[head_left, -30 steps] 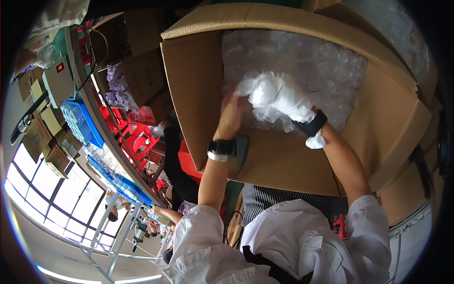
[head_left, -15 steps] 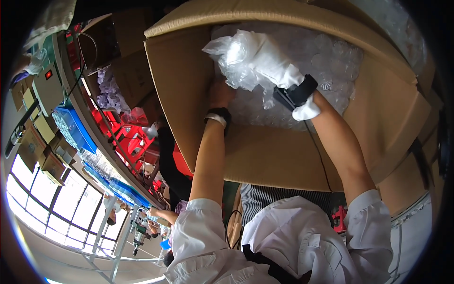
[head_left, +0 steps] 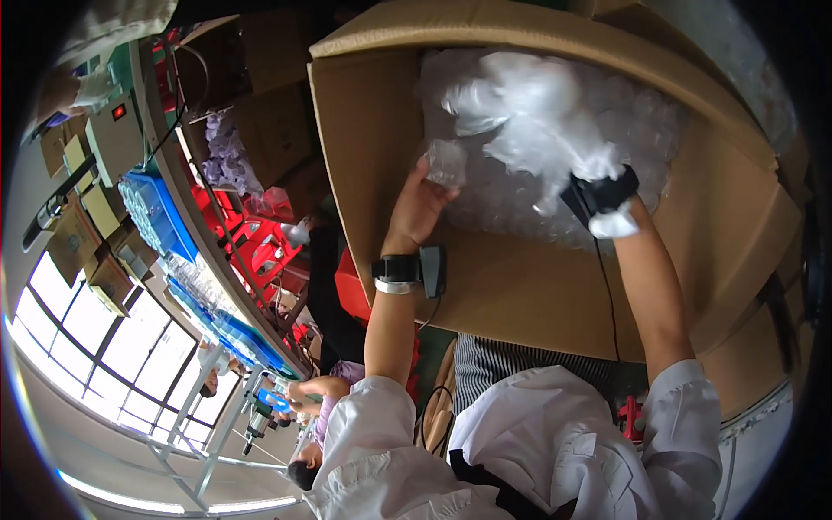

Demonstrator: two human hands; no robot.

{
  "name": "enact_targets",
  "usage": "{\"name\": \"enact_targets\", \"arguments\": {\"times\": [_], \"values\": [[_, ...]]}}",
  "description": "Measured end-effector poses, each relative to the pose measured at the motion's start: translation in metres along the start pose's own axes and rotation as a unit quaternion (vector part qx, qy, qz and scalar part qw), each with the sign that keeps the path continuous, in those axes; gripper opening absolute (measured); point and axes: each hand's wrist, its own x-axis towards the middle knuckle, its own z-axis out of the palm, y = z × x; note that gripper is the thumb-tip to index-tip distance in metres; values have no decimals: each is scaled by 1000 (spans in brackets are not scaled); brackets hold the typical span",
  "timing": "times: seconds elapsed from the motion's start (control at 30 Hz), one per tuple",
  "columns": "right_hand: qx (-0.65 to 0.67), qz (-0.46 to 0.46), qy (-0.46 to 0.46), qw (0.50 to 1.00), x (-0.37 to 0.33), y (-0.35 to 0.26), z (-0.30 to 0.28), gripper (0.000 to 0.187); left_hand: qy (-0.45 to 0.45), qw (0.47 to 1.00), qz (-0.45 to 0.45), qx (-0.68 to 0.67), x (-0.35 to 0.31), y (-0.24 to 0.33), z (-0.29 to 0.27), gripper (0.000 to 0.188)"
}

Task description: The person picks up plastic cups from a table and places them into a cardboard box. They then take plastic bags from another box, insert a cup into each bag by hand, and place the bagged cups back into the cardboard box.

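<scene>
A large cardboard box (head_left: 529, 282) stands open before me, filled with clear plastic pieces (head_left: 485, 195), rounded and cup-like. At its left side my bare left hand (head_left: 416, 212) pinches a small clear plastic cup (head_left: 447, 163) between thumb and fingers; the exact shape of the cup is hard to make out. My right hand (head_left: 555, 143), in a white glove, is over the contents farther back. Motion smears its fingers, and crumpled clear plastic film (head_left: 478, 106) shows beside them. Both wrists carry black straps with small devices.
To the left runs a long workbench with blue trays (head_left: 156, 212) of clear parts. Red stools (head_left: 260, 238) and another cardboard box (head_left: 269, 130) sit beneath and beside it. A co-worker in a lilac top (head_left: 334, 403) is at the lower left. Dark cables hang from my wrist devices.
My left hand has come up from inside the box and now shows a clear cup in its fingers. The gloved right hand has shifted right and is blurred. The view has shifted slightly.
</scene>
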Motion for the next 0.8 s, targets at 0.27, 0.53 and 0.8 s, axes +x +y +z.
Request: {"name": "enact_targets", "arguments": {"times": [0.27,0.53,0.8], "values": [[-114,-5,-36,993,-60,7,4,30,-11,995,79,-58,-5,-8,22,40],[-383,-19,-7,923,-63,35,46,27,34,981,186,46,-5,-24,35,47],[-318,-36,-61,945,-62,53,39,20,-67,986,68,-135,-6,-6,48,48]]}}
